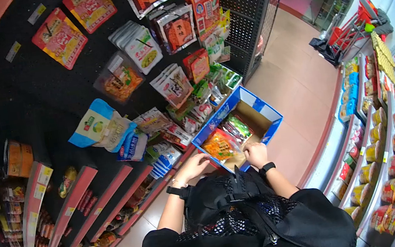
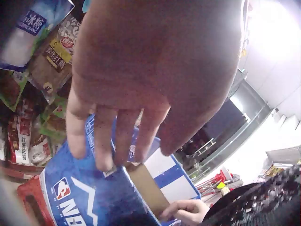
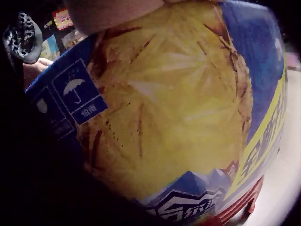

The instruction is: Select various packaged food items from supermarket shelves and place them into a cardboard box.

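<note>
A blue cardboard box [image 1: 266,136] with printed sides sits against the shelf front, before the person's body. Inside lie a clear packet of orange food [image 1: 220,144] and a green-and-dark packet [image 1: 237,128]. My right hand [image 1: 256,154] grips the box's near right wall, fingers curled over the rim beside the orange packet. In the right wrist view that hand [image 3: 117,12] shows only at the top, above the box's printed face [image 3: 169,113]. My left hand [image 1: 195,167] is by the box's left end, holding nothing. Its fingers [image 2: 106,136] extend loosely, overlapping the box in the left wrist view.
Packets hang on the dark shelf back, including a white pouch [image 1: 140,50]. A blue-and-white bag [image 1: 101,127] stands on the shelf left of the box. Tiered racks [image 1: 80,192] run at lower left. Across the tiled aisle [image 1: 296,68] are shelves of packaged food [image 1: 382,147].
</note>
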The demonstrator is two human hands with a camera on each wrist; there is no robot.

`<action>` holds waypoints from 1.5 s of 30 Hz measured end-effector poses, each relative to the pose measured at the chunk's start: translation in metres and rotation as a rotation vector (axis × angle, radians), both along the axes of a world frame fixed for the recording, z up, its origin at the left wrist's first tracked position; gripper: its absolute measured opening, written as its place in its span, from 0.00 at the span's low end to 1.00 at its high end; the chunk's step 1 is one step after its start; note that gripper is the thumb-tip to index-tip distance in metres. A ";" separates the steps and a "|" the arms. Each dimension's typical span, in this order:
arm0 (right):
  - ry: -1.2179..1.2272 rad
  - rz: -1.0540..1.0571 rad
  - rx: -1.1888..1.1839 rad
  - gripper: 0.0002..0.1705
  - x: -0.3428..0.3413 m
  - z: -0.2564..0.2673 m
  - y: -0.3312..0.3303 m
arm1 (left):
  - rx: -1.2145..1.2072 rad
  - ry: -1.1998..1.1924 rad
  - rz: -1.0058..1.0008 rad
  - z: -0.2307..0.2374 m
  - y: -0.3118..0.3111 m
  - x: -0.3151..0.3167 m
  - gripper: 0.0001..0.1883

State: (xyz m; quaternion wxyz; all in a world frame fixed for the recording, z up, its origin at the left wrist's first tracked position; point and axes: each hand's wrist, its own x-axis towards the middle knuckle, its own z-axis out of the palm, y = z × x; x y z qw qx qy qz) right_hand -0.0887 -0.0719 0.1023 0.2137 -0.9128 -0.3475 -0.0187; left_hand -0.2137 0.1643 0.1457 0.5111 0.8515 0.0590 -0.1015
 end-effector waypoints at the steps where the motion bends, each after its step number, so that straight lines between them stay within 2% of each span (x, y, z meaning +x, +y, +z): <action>1: 0.012 -0.001 0.007 0.05 0.001 -0.001 -0.001 | -0.102 -0.014 0.038 0.006 0.003 0.005 0.14; 4: -0.002 0.002 -0.003 0.05 0.000 -0.002 -0.002 | -0.256 -0.156 0.213 0.033 0.023 0.023 0.10; 5: 0.011 0.003 0.008 0.06 0.000 -0.001 -0.002 | -0.399 -0.115 0.304 0.040 0.035 0.030 0.10; 7: 0.030 -0.009 -0.020 0.06 0.001 -0.001 -0.002 | -0.598 -0.284 0.477 0.054 0.061 0.044 0.14; 9: 0.025 -0.015 -0.012 0.06 0.001 -0.002 -0.001 | -0.683 -0.387 0.633 0.068 0.086 0.056 0.19; 12: 0.023 -0.025 0.010 0.06 0.000 -0.003 -0.002 | -1.199 -0.515 0.775 0.060 0.135 0.072 0.22; 13: 0.024 -0.026 0.022 0.06 0.000 -0.002 -0.003 | -1.380 -0.513 0.816 0.060 0.147 0.077 0.18; 15: 0.041 -0.022 0.029 0.07 0.000 0.002 -0.002 | -1.625 -0.494 0.948 0.057 0.168 0.087 0.20; 16: 0.032 -0.026 0.026 0.07 0.000 0.002 -0.001 | -1.609 -0.463 1.063 0.061 0.171 0.091 0.21; 19: 0.014 -0.028 0.018 0.07 -0.001 0.004 -0.002 | -1.593 -0.487 1.142 0.058 0.182 0.098 0.22; 21: 0.022 -0.020 0.033 0.06 -0.001 0.004 -0.003 | -1.602 -0.532 1.121 0.053 0.188 0.100 0.22; 23: 0.014 -0.022 0.018 0.06 0.000 0.002 -0.003 | -1.545 -0.605 1.147 0.053 0.193 0.102 0.18; 24: 0.017 -0.025 0.008 0.06 0.000 0.001 -0.003 | -1.542 -0.637 1.094 0.050 0.198 0.103 0.14; 29: 0.034 -0.031 -0.020 0.06 0.001 -0.004 -0.003 | -1.591 -0.612 1.174 0.028 0.209 0.104 0.07; 33: 0.030 -0.029 0.000 0.06 0.001 0.001 -0.001 | -1.646 -0.529 1.119 0.012 0.199 0.101 0.06; 35: 0.028 -0.019 -0.007 0.06 0.002 0.000 -0.001 | -1.700 -0.488 0.986 0.010 0.187 0.099 0.06; 37: 0.027 -0.013 -0.014 0.06 0.003 0.000 -0.001 | -1.668 -0.429 1.062 0.018 0.177 0.097 0.05; 40: 0.020 0.000 -0.001 0.06 0.002 0.001 -0.002 | -1.589 -0.367 0.804 0.015 0.173 0.086 0.06; 41: 0.020 0.004 0.020 0.06 0.003 0.001 -0.001 | -1.590 -0.372 0.808 0.013 0.172 0.083 0.06; 43: 0.020 0.012 0.040 0.06 0.003 0.000 -0.001 | -1.338 -0.351 0.788 0.025 0.163 0.075 0.07; 45: 0.022 0.005 0.024 0.07 0.003 -0.003 -0.001 | -1.292 -0.339 0.793 0.036 0.151 0.067 0.08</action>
